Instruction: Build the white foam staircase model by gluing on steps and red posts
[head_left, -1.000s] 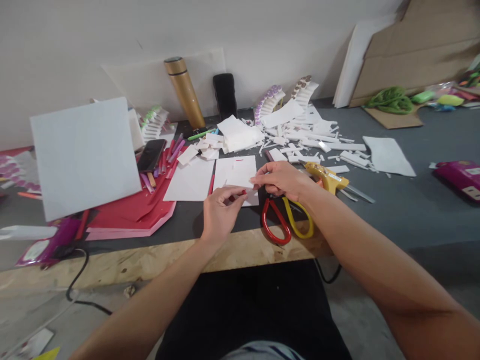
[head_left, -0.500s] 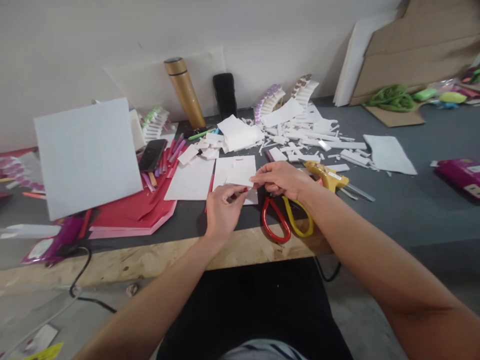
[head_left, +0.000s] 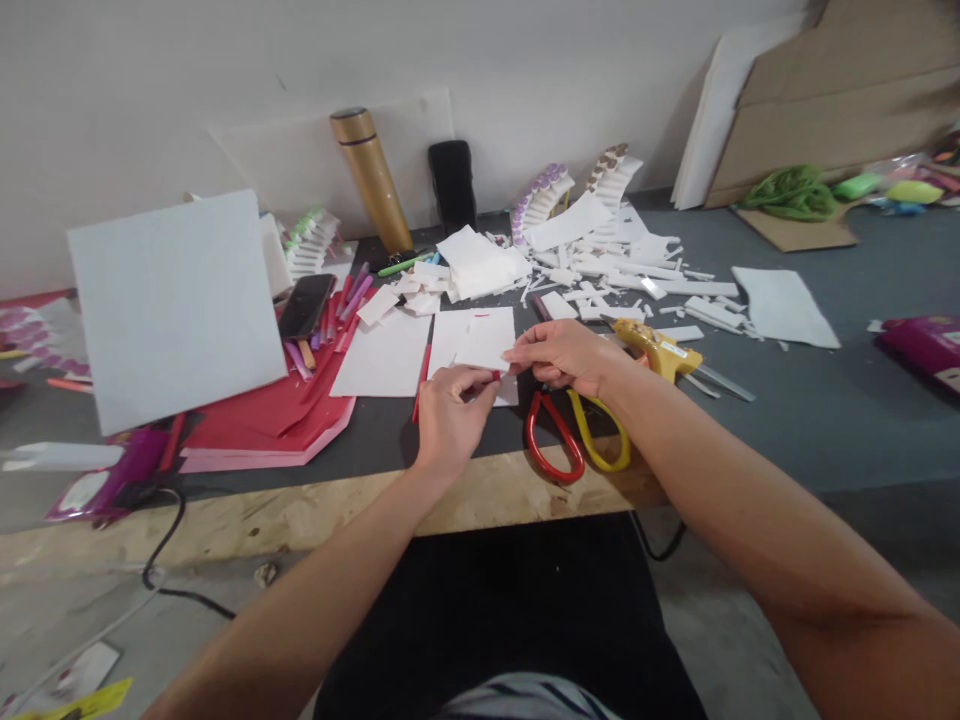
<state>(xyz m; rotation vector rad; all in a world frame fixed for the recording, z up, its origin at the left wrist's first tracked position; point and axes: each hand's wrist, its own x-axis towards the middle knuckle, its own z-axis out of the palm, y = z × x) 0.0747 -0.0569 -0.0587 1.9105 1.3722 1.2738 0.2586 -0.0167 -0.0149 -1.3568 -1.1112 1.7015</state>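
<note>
My left hand (head_left: 457, 415) is closed in a pinch, with a small red piece (head_left: 496, 376) showing at its thumb and fingertip. Just to the right, my right hand (head_left: 566, 355) is closed too, its fingertips close to the red piece; whatever they pinch is too small to make out. Both hands are over the front part of a white sheet (head_left: 480, 335) that bears a small red mark. A pair of scissors with one red and one yellow handle (head_left: 553, 440) lies below my right hand. Beside my right forearm rests a yellow glue gun (head_left: 656, 350).
White offcuts (head_left: 592, 270) lie heaped behind my hands. A gold flask (head_left: 373, 185) and a black case (head_left: 453, 188) stand near the wall. On the left are a phone (head_left: 307, 305), red sheets (head_left: 247, 420) and a propped white board (head_left: 176, 310). The table has a bare wooden front edge (head_left: 322, 510).
The red piece at my left fingertips shows slightly more. Both hands keep nearly the same place and pinch; the whole view has shifted a little.
</note>
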